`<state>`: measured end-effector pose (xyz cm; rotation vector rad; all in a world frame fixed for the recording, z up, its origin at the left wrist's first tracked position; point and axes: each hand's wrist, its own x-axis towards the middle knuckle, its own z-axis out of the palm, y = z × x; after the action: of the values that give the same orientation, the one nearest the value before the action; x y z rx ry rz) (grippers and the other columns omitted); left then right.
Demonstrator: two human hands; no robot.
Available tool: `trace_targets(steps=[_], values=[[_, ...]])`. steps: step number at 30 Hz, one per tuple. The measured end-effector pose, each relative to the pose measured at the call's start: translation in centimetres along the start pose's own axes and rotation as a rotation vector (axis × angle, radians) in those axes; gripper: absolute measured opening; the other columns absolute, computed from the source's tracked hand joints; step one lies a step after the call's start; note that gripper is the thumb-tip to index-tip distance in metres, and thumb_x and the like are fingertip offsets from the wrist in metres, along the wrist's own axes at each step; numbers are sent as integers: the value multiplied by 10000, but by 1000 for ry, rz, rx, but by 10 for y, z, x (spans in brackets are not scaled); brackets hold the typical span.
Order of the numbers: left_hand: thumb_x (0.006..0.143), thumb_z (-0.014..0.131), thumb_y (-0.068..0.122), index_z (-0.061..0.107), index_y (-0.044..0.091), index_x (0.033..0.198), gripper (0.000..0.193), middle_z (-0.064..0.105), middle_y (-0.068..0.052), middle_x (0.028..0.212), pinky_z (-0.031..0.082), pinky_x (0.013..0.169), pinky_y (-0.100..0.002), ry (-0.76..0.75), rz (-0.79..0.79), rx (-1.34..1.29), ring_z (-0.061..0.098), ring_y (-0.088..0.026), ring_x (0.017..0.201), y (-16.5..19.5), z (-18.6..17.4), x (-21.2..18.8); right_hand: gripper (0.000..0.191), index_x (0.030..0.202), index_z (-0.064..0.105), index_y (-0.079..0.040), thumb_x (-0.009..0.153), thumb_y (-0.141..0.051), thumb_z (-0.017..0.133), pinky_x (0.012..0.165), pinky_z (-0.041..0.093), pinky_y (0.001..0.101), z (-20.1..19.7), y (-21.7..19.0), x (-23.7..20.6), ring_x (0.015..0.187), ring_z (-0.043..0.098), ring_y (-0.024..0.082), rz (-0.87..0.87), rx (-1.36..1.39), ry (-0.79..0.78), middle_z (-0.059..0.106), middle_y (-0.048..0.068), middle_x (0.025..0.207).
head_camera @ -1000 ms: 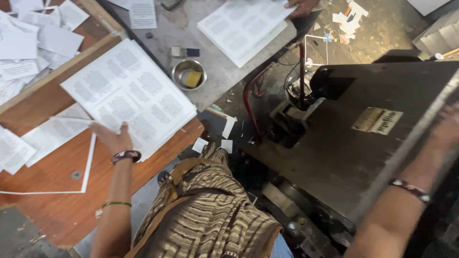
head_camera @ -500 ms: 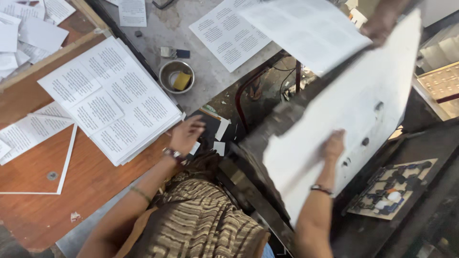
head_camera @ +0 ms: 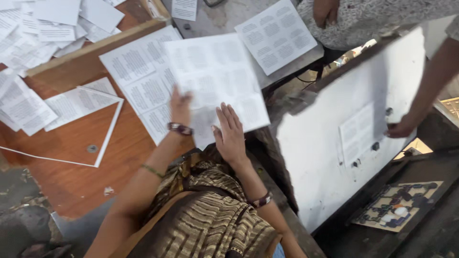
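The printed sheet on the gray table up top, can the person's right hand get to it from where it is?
Probably yes. The right hand lies flat on a big sheet, and the printed sheet sits just beyond with nothing between.

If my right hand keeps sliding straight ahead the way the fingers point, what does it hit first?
The right hand lies flat on the top printed sheet, fingers pointing away from the body. Straight on, it would only cross more of that sheet; beyond its far edge lies another printed sheet on the grey table. Heights are unclear.
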<state>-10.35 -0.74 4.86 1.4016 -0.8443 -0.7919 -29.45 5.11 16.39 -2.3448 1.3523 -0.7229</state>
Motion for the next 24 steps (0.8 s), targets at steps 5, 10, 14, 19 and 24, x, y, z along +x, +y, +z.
trace_targets(steps=[5,10,14,19,24], values=[[1039,568,-38,548,-57,1350,312,661,-95,1205,502,939,-317,183,-40,-301,599,-171,1057,-12,-118,28,538,1513,459,-59,1003,-198,561,1226,325,498,16,29,77,1477,389,377,162,109,-77,463,192,1571],[1008,574,-95,569,-38,1274,272,667,-81,1169,476,971,-283,190,34,-20,611,-152,1076,-12,-132,36,681,1487,453,17,852,-172,609,1182,300,542,40,85,148,1481,350,378,-79,-393,-398,429,227,1550],[992,584,-81,574,-32,1265,278,683,-85,1164,491,949,-288,226,-46,-73,625,-151,1057,-7,-128,34,588,1484,496,-47,921,-190,583,1192,264,662,56,86,167,1539,333,289,-221,-691,-531,408,149,1625],[942,575,-103,564,-25,1269,336,682,-89,1158,505,949,-292,329,-50,-69,638,-152,1054,-9,-128,30,627,1443,472,-93,836,-162,613,1073,258,702,57,79,175,1474,320,292,-6,-569,-641,368,140,1587],[925,579,-128,561,-23,1303,392,686,-83,1204,497,975,-288,337,6,-85,643,-160,1092,-16,-128,36,347,1269,641,-54,931,-115,593,1085,423,535,16,128,153,1270,563,371,2,-189,-51,637,176,1317]])
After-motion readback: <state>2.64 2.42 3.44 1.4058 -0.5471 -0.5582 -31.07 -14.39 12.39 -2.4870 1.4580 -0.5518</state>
